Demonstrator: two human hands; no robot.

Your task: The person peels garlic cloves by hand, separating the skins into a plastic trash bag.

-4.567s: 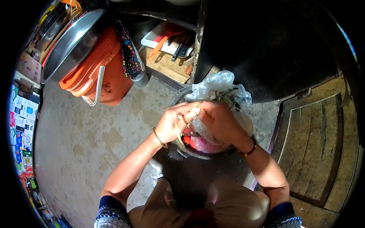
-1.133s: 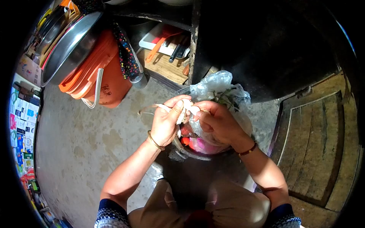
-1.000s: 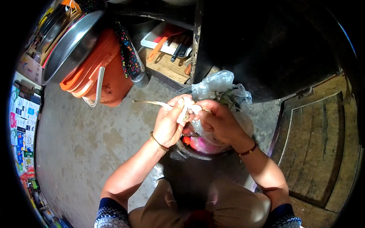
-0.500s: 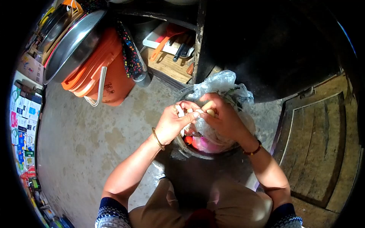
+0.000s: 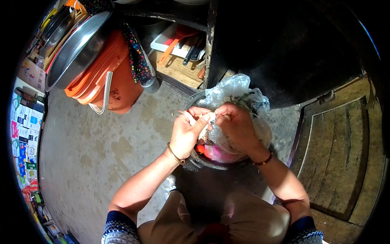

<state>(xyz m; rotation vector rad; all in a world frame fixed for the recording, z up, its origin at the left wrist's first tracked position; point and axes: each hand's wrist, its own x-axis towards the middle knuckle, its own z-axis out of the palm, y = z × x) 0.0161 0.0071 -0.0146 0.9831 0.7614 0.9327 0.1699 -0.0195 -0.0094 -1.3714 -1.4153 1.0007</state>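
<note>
left hand (image 5: 185, 136) shifted inward, fingers grasping papery white bulb (image 5: 211, 117); right hand (image 5: 239, 128) fingers pinching bulb's edge near crinkled bag (image 5: 229, 85).

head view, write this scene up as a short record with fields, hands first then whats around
left hand: holding garlic bulb
right hand: fingertips pinched at the garlic; any piece gripped is too small to tell
below hands: round container with clear plastic bag, red and pink items
bucket: orange bucket, white handle
basin: metal basin, tilted, at bucket's top
shelf: white tray, orange utensil
</note>
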